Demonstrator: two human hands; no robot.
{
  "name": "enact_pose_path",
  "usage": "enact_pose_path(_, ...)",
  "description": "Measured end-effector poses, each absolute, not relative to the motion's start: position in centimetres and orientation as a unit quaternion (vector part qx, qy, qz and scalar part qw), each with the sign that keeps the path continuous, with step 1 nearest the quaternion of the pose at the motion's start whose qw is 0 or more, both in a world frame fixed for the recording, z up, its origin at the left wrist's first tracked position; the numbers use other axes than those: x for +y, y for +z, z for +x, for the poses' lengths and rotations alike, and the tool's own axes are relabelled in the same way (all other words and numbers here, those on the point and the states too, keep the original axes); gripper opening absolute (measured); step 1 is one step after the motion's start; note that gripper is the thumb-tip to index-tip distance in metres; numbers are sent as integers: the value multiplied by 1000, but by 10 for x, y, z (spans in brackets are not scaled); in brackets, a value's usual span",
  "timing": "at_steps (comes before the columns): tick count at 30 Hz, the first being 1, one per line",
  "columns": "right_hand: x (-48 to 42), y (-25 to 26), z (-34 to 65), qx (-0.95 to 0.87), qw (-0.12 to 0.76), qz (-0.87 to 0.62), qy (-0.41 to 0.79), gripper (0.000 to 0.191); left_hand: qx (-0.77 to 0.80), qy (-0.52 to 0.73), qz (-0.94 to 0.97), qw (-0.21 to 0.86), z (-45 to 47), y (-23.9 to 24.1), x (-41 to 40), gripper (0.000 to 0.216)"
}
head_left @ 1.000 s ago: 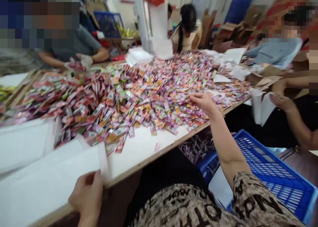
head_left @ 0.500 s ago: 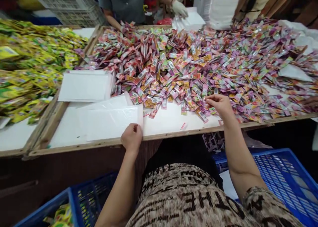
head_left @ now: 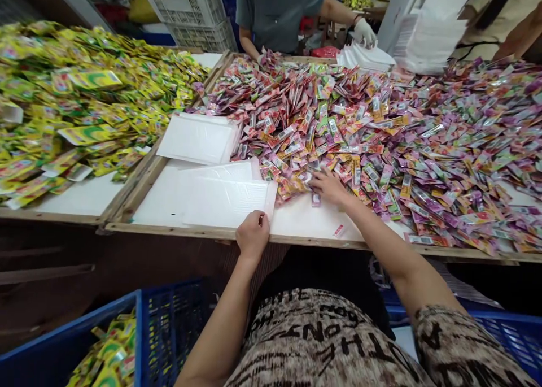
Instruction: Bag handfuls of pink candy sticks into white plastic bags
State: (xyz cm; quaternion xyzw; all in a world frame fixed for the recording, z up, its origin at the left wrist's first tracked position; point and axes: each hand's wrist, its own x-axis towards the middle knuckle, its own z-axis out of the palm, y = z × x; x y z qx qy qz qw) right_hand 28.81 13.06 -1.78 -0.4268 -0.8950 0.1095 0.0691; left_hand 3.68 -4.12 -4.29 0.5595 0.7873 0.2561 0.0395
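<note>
My left hand (head_left: pixel 253 233) is closed at the near right corner of a flat white sheet in clear plastic (head_left: pixel 228 200), which lies at the table's front edge. Its fingers pinch that corner. My right hand (head_left: pixel 329 186) lies palm down at the near edge of a heap of small printed packets (head_left: pixel 296 144), coloured pink, purple and orange. The fingers look spread and touch the packets, though the fingertips are slightly blurred. More white sheets (head_left: pixel 195 138) are stacked behind the one at my left hand.
A wooden rim (head_left: pixel 203 234) borders the table. Yellow-green packets (head_left: pixel 93 104) fill the left section. Opposite, a co-worker's gloved hand (head_left: pixel 365 34) touches white sheets (head_left: pixel 364 58) beside a tall white stack (head_left: pixel 427 39). Below stand blue crates (head_left: pixel 139 330), one with yellow packets.
My right hand has moved left and forward from a raised pinch to the packets, its fingers now spread. My left hand stays at the sheet's corner. The view has turned right-to-left, shifting everything rightward.
</note>
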Motion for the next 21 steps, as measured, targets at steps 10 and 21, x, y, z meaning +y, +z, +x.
enact_pose_path(10,67,-14,391,-671,405,-562,265,35,760,318,558,97,35,-43,-39,19)
enact_pose_path(21,76,-31,349,-629,347,-652,244,28,628,338,642,280,166,-17,36,40)
